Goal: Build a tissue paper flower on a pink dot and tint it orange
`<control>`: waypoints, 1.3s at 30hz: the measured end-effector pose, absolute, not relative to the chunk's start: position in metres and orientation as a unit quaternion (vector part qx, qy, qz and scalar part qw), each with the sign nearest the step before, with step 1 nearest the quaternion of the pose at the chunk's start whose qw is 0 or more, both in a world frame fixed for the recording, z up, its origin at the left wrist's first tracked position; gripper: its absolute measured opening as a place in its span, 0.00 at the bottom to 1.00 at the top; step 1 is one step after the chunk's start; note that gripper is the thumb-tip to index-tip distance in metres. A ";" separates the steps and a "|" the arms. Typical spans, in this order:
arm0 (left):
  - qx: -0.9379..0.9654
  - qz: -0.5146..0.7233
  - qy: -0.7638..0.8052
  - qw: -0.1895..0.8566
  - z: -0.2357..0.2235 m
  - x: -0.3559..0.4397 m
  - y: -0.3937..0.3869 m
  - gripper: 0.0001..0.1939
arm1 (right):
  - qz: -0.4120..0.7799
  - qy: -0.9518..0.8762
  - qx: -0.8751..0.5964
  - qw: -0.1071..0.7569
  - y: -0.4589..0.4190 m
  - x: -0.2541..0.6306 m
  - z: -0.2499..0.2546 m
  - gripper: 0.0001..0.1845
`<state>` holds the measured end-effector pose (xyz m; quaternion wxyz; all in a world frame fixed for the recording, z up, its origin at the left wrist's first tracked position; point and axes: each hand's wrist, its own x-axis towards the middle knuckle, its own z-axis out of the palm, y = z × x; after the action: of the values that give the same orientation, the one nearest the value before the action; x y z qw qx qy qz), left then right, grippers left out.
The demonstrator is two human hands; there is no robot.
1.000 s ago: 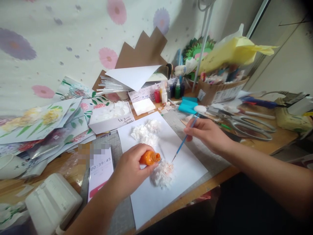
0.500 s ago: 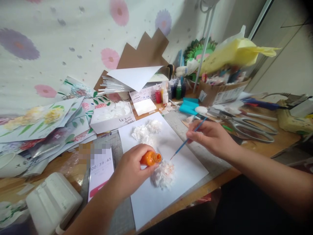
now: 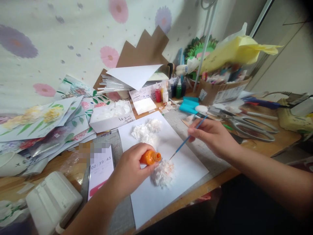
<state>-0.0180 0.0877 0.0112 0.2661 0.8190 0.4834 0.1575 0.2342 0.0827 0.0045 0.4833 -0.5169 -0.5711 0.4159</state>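
My left hand (image 3: 133,166) is closed round a small orange paint bottle (image 3: 149,158), uncapped and tipped with its mouth to the right. Between the fingertips of my right hand (image 3: 207,133) is a thin blue paintbrush (image 3: 185,142), slanting down to the left. Its tip is at the upper edge of a white ruffled paper flower (image 3: 163,176); whether it touches I cannot tell. Orange-pink specks mark the petals there. More white paper flowers (image 3: 146,130) lie farther back on the same white sheet (image 3: 186,182), partly hidden behind my left hand.
A phone with a timer (image 3: 101,169) and a white plastic case (image 3: 53,199) lie at left, below stacked flower pictures (image 3: 49,117). A box of white petals (image 3: 112,122), paint bottles (image 3: 179,89), scissors (image 3: 251,127) and a full cardboard box (image 3: 222,93) stand behind and at right.
The view has shifted very slightly. Both hands keep nearly the same places, with the brush tip still at the flower's upper edge.
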 end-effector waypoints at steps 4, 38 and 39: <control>0.817 0.157 0.482 0.275 0.011 -0.018 0.087 0.06 | 0.446 -0.556 -0.516 0.475 0.084 0.234 0.003 0.11; 0.822 0.154 0.479 0.266 0.012 -0.018 0.086 0.07 | 0.496 -0.499 -0.549 0.452 0.100 0.230 -0.017 0.13; 0.823 0.155 0.478 0.265 0.012 -0.018 0.086 0.07 | 0.497 -0.496 -0.550 0.453 0.100 0.230 -0.016 0.13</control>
<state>-0.0179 0.0864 0.0116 0.2654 0.8226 0.4785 0.1549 0.2298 0.1003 -0.0163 0.4528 -0.5498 -0.4960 0.4967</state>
